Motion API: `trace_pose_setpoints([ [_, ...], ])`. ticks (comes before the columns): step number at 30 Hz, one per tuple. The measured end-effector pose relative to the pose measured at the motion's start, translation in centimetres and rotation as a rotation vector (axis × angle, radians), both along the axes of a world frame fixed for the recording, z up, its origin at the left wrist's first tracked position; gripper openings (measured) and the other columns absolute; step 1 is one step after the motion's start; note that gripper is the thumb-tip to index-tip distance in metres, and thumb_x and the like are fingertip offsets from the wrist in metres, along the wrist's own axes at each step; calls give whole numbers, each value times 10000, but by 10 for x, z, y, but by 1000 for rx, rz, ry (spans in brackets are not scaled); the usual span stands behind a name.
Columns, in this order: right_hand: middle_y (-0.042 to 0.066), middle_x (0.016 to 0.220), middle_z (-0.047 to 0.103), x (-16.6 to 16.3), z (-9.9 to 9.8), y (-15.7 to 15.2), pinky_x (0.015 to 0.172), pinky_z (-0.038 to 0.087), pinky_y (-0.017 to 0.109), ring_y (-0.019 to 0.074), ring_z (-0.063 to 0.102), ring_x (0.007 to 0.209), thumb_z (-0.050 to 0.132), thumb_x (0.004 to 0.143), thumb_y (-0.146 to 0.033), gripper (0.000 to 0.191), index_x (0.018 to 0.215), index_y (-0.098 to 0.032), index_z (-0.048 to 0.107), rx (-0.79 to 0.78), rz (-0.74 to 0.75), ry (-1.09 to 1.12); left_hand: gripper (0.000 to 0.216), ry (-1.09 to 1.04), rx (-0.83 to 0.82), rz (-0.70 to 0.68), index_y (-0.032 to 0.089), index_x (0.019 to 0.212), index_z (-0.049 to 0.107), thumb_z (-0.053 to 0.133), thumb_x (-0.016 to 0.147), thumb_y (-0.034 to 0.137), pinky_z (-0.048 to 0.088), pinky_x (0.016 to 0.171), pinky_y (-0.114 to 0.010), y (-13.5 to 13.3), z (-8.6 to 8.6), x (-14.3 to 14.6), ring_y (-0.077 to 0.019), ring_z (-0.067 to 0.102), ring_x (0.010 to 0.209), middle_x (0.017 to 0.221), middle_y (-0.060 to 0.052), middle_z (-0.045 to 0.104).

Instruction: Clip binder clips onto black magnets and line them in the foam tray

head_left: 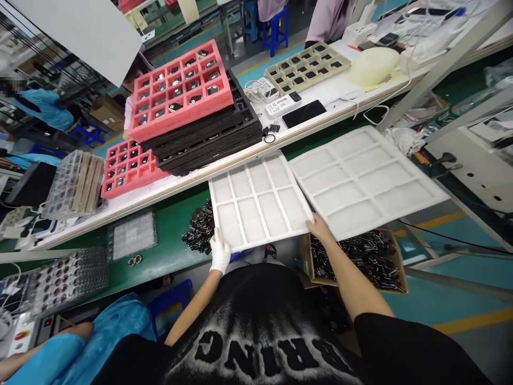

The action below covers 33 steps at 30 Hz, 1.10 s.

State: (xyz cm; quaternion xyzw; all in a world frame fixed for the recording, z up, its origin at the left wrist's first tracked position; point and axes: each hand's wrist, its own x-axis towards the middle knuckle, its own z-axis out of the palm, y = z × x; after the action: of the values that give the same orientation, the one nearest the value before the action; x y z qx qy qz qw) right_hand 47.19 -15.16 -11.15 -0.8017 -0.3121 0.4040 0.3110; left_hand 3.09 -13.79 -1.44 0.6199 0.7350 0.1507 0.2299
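Note:
A white foam tray [260,205] with shallow rectangular compartments spans the space between my hands, its far edge under the white shelf. My left hand [219,251], in a white glove, grips its near left corner. At the near right corner my bare right hand [319,228] has its fingers closed on the rim. A second white foam tray [355,179], with larger compartments, lies just to the right, close to my right hand. Left of the held tray is a pile of black binder clips [200,229] on the green bench. Both trays' compartments look bare.
The white shelf [224,164] crosses ahead, bearing stacked black trays [208,140] topped by a red foam tray [180,88] of small dark parts. A cardboard box [402,262] of binder clips stands below right. A co-worker's blue sleeve [116,331] is at lower left.

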Motion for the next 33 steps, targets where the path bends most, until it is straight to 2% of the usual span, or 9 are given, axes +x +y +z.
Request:
trace_pose_setpoints([
  [5,145,1571,544,1,8,-17,1254,361,461,309,468,1473,511,908,-366,597,1456,-160,627,16,65,-135,842,18,59,-6,58,1665,252,501,866,149,367,1272,-514,-4,-5,-1,-341,503,1417,1445,-236,427],
  [9,213,1730,240,7,11,-28,1260,164,695,408,177,1599,396,982,-366,668,1613,-148,429,-94,-56,-314,842,23,16,-47,36,1657,266,515,862,164,414,1233,-532,7,-21,16,-363,520,1408,1448,-257,454],
  [11,280,1704,223,14,10,-31,1179,212,787,485,180,1573,407,977,-389,674,1599,-131,440,-187,-81,-334,829,25,-18,-71,22,1653,273,508,874,180,439,1207,-551,12,-25,22,-385,525,1414,1482,-289,458],
  [14,299,1610,371,24,8,-34,1104,380,726,489,352,1491,443,960,-391,616,1517,-148,546,-249,-18,-312,806,22,-73,-119,35,1650,309,511,890,211,448,1211,-533,17,-24,22,-390,508,1458,1580,-298,429],
  [17,339,1639,284,16,11,-38,1121,337,739,499,301,1514,391,986,-362,650,1569,-83,452,-241,-26,-380,808,20,-114,-158,69,1663,313,525,900,230,428,1245,-483,20,-19,16,-363,489,1495,1641,-254,414],
  [20,355,1675,191,-31,24,-41,1130,254,786,525,211,1536,411,1010,-446,730,1625,-60,336,-80,112,-506,792,14,-132,-182,82,1665,318,524,916,239,394,1277,-442,18,-13,13,-336,468,1522,1661,-221,415],
  [25,208,1698,331,-175,54,-32,1227,236,646,429,295,1545,644,958,-468,723,1621,-273,433,328,942,-602,723,-8,-119,-200,76,1656,318,482,977,264,416,1267,-408,7,-5,10,-305,485,1515,1680,-199,408],
  [29,246,1619,449,-250,65,-16,1194,307,665,410,451,1453,592,986,-227,521,1506,-243,566,274,944,-637,579,-13,-114,-286,137,1589,415,388,1013,192,519,1163,-380,20,14,-19,-217,649,1323,1516,-131,617],
  [33,255,1639,426,-255,65,-13,1198,243,766,409,447,1469,524,1000,-154,372,1350,-211,637,265,912,-666,486,82,-105,-360,170,1373,630,387,959,94,503,1149,-470,80,34,-62,-258,659,1252,1332,-135,708],
])
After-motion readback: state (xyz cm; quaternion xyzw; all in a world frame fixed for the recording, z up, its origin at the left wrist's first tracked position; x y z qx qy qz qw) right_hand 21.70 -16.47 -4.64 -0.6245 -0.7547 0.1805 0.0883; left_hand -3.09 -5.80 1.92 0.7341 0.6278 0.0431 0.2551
